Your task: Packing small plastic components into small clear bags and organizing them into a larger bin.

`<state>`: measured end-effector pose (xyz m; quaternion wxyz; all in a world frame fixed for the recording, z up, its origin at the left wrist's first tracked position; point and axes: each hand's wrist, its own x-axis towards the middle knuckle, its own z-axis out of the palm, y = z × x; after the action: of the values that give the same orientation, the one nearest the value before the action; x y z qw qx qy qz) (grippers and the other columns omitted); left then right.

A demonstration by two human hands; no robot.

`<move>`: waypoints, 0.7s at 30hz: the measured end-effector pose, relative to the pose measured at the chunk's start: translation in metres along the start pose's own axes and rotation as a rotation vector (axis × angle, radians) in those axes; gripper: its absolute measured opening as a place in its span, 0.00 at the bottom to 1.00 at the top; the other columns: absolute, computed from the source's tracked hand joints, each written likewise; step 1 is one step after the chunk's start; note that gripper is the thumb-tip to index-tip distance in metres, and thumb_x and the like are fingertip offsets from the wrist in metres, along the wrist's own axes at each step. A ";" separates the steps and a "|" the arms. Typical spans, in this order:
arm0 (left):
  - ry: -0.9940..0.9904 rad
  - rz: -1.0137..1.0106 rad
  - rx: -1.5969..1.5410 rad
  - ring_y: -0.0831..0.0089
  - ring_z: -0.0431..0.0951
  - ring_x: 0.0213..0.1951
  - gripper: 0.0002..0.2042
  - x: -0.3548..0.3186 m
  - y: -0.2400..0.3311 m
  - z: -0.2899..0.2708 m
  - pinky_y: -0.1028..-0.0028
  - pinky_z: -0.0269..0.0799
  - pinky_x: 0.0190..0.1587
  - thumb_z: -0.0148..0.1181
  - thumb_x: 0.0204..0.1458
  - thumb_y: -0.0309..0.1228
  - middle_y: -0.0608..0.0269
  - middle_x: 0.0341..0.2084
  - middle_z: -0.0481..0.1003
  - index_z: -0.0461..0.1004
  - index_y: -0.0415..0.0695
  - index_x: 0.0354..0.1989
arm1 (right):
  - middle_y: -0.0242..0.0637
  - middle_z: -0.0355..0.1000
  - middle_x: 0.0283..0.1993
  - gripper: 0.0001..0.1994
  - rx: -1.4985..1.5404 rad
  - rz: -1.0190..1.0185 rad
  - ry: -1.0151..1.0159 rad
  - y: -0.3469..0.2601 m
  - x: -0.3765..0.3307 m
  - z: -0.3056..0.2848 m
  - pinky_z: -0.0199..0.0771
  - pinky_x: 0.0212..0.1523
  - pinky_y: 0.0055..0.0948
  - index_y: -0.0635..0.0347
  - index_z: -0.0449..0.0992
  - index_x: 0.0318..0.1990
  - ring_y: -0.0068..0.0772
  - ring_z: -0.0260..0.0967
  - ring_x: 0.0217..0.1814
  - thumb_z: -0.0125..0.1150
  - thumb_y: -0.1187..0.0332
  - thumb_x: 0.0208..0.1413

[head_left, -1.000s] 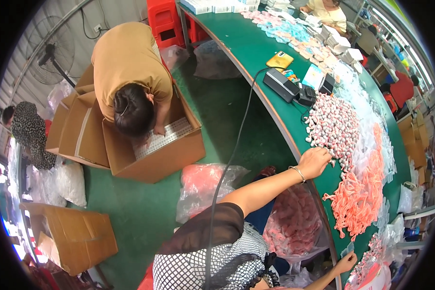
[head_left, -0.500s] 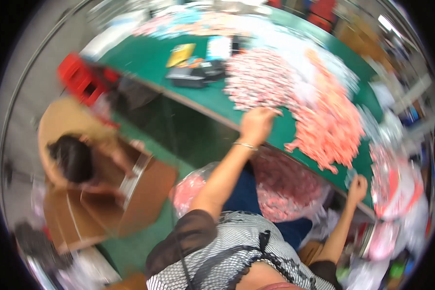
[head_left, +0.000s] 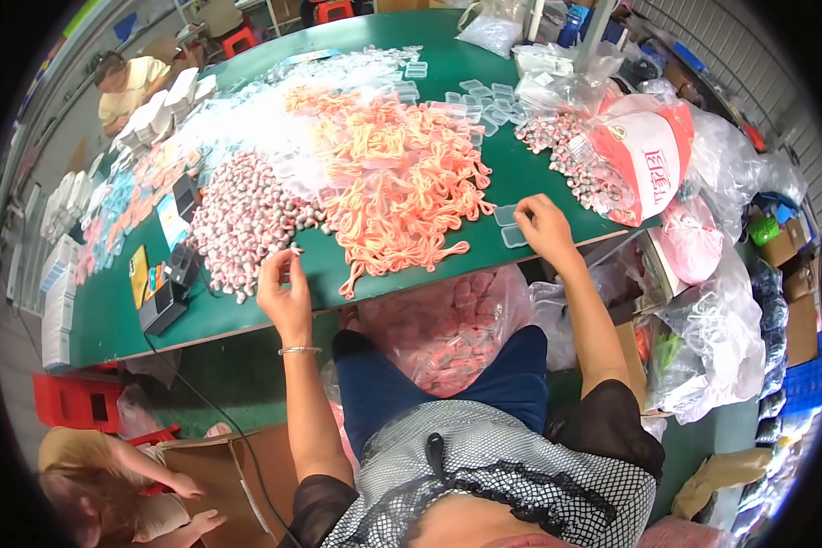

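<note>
Pink-and-white small parts [head_left: 247, 219] lie heaped on the green table [head_left: 110, 320] just past the left hand [head_left: 286, 290], whose fingertips pinch one piece above the heap's near edge; I judge a loose pinch could drop it among the orange cords [head_left: 397, 183] beside. Further right, the right hand [head_left: 545, 228] presses curled fingers on a clear plastic case [head_left: 513, 237] at the table's rim, where a nudge might slide it off. Beyond it, a torn white-and-red sack [head_left: 653, 155] spills more parts.
</note>
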<state>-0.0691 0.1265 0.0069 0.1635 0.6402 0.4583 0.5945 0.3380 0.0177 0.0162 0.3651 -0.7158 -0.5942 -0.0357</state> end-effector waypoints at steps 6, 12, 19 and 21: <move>-0.240 0.050 -0.208 0.72 0.76 0.33 0.06 -0.020 0.060 0.054 0.76 0.72 0.35 0.58 0.51 0.18 0.59 0.33 0.75 0.75 0.38 0.36 | 0.38 0.73 0.35 0.05 -0.071 0.099 0.105 0.060 0.078 0.008 0.71 0.39 0.41 0.56 0.76 0.33 0.42 0.72 0.39 0.61 0.67 0.51; -0.472 0.087 -0.226 0.59 0.77 0.35 0.07 -0.040 0.079 0.085 0.67 0.73 0.38 0.59 0.49 0.20 0.53 0.34 0.75 0.75 0.38 0.37 | 0.32 0.74 0.43 0.10 -0.658 -0.058 0.114 0.072 0.144 0.058 0.65 0.49 0.50 0.47 0.80 0.39 0.38 0.68 0.53 0.62 0.63 0.48; -0.456 0.166 -0.353 0.57 0.76 0.37 0.07 -0.056 0.059 0.112 0.65 0.72 0.40 0.59 0.47 0.21 0.54 0.33 0.74 0.74 0.39 0.36 | 0.39 0.77 0.29 0.08 -1.138 -0.155 -0.014 0.161 0.189 0.071 0.71 0.20 0.42 0.54 0.81 0.24 0.38 0.76 0.28 0.58 0.64 0.48; -0.421 0.220 -0.334 0.57 0.76 0.37 0.07 -0.058 0.064 0.110 0.66 0.73 0.41 0.59 0.48 0.21 0.54 0.34 0.74 0.74 0.38 0.37 | 0.37 0.76 0.30 0.08 -1.062 -0.190 0.102 0.155 0.180 0.069 0.73 0.26 0.41 0.53 0.80 0.27 0.37 0.76 0.29 0.59 0.61 0.49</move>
<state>0.0634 0.0840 -0.0062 0.2926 0.7596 0.2376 0.5300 0.4996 0.2008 -0.0213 -0.0234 -0.7423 -0.5381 -0.3986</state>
